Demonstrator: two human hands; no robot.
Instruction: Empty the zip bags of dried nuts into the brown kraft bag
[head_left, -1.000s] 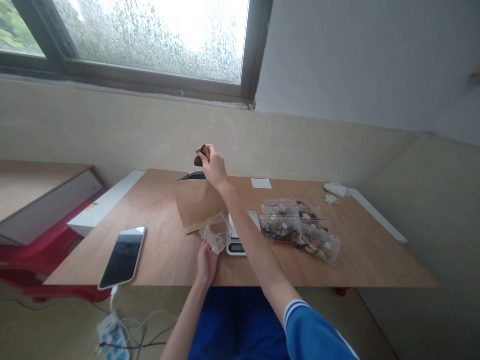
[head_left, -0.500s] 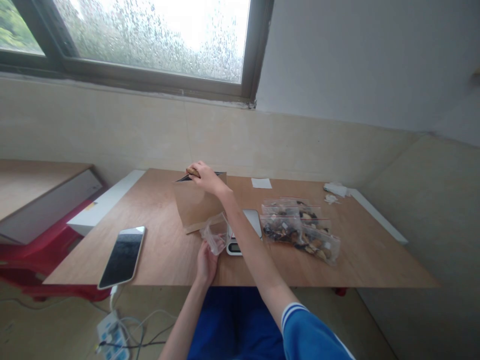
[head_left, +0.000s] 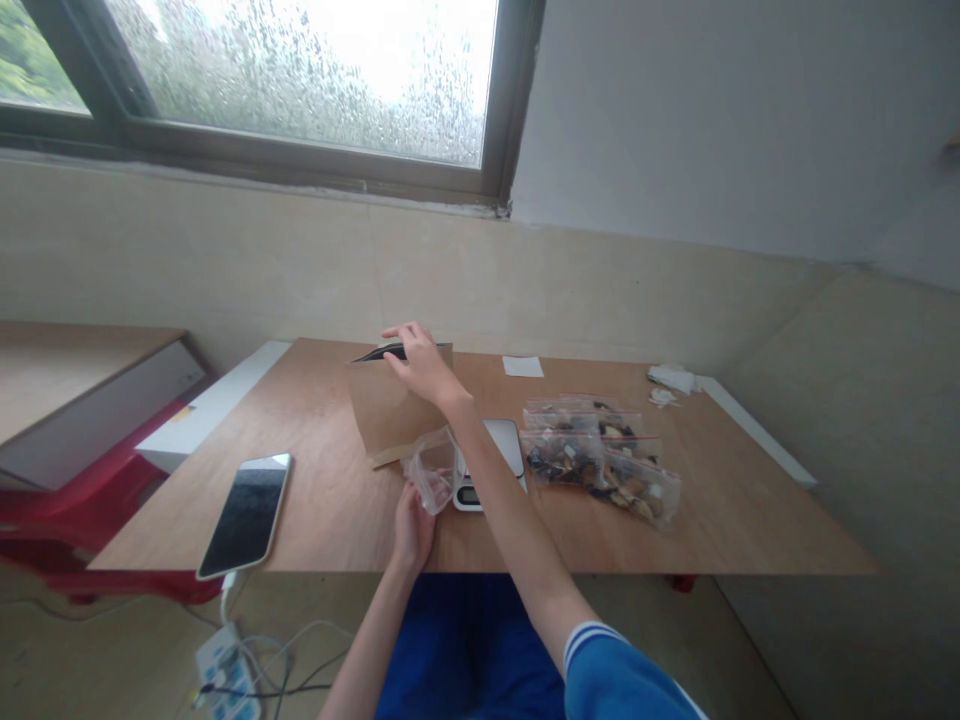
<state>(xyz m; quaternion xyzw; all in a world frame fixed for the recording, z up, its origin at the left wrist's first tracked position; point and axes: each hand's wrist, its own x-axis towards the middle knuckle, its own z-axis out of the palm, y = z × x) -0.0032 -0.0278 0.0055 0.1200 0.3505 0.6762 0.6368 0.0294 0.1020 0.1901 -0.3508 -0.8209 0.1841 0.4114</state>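
The left-hand grip point(head_left: 414, 527) is closed on a clear plastic bag point(head_left: 433, 470) near the front edge of the table point(head_left: 322, 400); the right-hand grip point(head_left: 422, 368), fingers apart, is over the paper bag point(head_left: 397, 410), contact undetermined. Left to right: phone point(head_left: 246, 515), open room, then the upright paper bag, mouth upward, opening running left-right; scale point(head_left: 506, 445), filled bags point(head_left: 570, 455), open room to the right edge.

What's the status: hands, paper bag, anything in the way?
Right hand open at top of paper bag; left hand holding clear plastic bag. Paper bag upright, mouth open. Right forearm blocks view of part of scale.
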